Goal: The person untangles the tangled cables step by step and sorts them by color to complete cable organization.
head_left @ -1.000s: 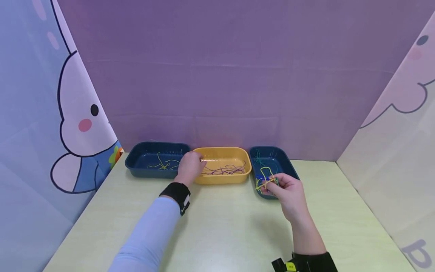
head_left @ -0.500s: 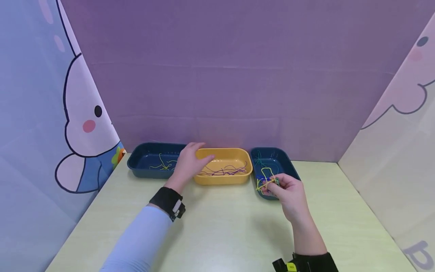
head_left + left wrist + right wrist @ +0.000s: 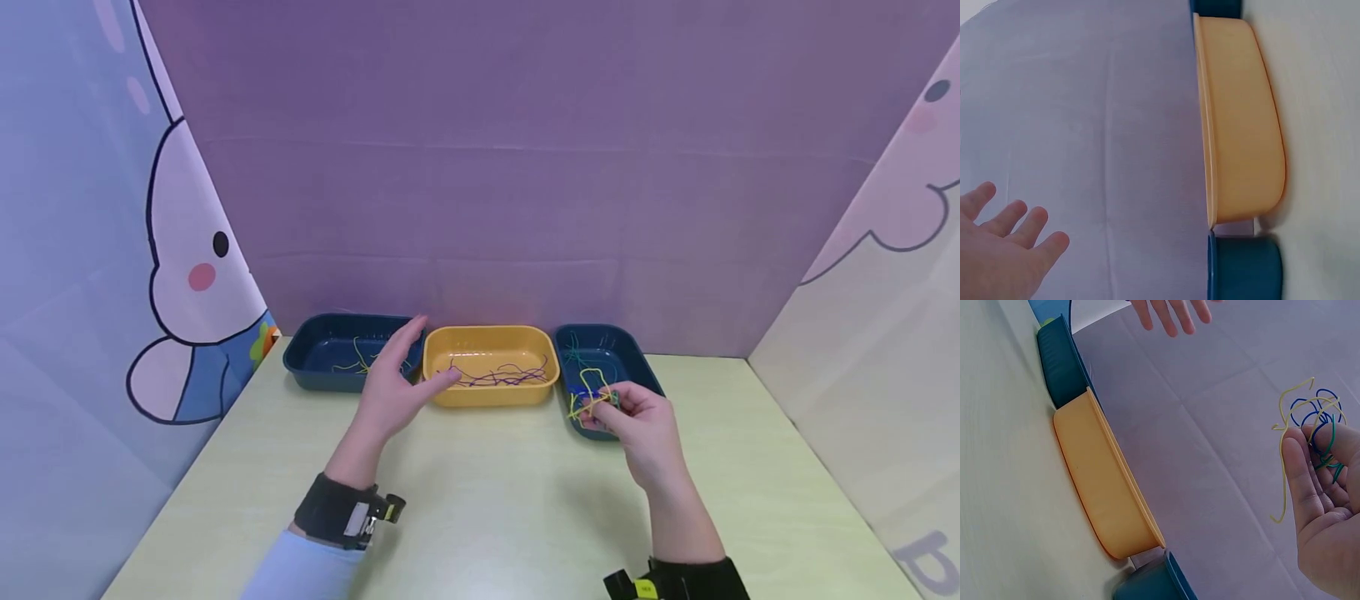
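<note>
Between the thumb and fingers of my right hand (image 3: 645, 433) is a loose tangle of thin, bent wires (image 3: 1284, 475) in yellow, blue and green. In the head view this hand is over the near part of the right dark blue tray (image 3: 641, 371). My left hand (image 3: 390, 396) hovers with its fingers extended and thumb spread, holding nothing, in front of the gap between the left dark blue tray (image 3: 315, 380) and the yellow tray (image 3: 491, 399). Several purple wires (image 3: 498, 377) lie in the yellow tray, yellow wires (image 3: 362, 364) in the left one, green wires (image 3: 573, 352) in the right one.
All three trays stand in a row at the back of the pale table (image 3: 495, 508), close to a purple cloth backdrop (image 3: 525, 167). Printed cloth panels close off the left and right sides. Each wrist wears a black strap.
My left hand has drawn back from between the left and yellow trays, toward me and slightly left, and its fingers have spread. The right hand still pinches the wires in nearly the same place.
</note>
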The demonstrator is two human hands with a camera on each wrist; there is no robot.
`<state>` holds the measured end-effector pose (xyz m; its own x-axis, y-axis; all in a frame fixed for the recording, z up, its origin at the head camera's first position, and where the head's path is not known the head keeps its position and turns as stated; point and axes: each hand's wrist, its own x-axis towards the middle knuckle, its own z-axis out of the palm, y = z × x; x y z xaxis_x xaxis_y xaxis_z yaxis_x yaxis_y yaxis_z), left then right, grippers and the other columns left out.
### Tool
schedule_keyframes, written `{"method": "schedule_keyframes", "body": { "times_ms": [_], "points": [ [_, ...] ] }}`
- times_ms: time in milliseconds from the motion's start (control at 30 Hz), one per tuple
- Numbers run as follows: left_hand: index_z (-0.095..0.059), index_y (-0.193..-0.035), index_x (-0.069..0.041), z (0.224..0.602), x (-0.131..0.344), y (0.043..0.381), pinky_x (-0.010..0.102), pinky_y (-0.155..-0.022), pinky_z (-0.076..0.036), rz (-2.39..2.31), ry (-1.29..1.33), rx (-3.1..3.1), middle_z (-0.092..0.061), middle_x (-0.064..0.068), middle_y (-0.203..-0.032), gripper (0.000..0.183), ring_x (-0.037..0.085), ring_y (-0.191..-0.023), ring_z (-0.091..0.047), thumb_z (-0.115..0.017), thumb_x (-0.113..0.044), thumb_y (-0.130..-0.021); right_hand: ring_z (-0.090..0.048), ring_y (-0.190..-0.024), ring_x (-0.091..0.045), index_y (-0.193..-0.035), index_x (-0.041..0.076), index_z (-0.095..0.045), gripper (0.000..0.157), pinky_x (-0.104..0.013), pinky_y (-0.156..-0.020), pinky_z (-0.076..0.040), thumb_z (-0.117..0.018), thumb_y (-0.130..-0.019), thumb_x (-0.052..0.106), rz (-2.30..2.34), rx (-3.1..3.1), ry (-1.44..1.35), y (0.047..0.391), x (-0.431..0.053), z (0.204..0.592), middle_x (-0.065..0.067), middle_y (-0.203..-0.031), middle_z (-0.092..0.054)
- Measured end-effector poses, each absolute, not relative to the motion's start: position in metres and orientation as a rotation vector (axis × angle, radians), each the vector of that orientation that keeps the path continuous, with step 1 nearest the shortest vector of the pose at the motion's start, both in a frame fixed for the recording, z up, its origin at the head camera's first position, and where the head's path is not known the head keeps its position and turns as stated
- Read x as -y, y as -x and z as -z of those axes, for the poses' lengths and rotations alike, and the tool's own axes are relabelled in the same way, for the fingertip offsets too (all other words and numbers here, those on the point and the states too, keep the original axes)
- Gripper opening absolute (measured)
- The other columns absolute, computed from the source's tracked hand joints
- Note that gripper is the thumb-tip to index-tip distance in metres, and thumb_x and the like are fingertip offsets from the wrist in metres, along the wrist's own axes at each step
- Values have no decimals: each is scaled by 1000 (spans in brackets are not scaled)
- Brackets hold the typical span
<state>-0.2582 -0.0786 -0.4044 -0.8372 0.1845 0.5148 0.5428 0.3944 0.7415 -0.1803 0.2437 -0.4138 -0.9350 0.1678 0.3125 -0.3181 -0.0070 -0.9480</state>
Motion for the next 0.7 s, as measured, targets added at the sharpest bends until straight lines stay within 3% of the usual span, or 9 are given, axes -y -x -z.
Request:
{"method": "schedule_keyframes", "body": {
  "times_ms": [433, 567, 700],
  "points": [
    [-39, -145, -26, 414, 77, 242, 47, -107, -32, 1565, 701, 2202, -38, -7, -145, 83, 12, -128, -35, -81, -40, -75, -66, -74, -32, -86, -3, -64, 7, -37, -68, -58, -64, -85, -10, -2009, 1935, -165, 174, -247, 410, -21, -83, -66],
    [-38, -145, -26, 418, 70, 241, 47, -106, -33, 1556, 739, 2216, -38, -8, -145, 84, 12, -127, -36, -81, -43, -74, -66, -74, -32, -85, -5, -63, 6, -37, -68, -58, -64, -84, -10, -2025, 1915, -157, 173, -245, 410, -22, -84, -66],
    [-37, -146, -27, 422, 62, 237, 55, -103, -34, 1549, 760, 2239, -38, -7, -145, 84, 13, -126, -38, -80, -45, -75, -66, -73, -32, -82, -1, -64, 9, -37, -67, -58, -64, -84, -9, -2035, 1890, -162, 173, -244, 411, -17, -81, -67]
  ]
}}
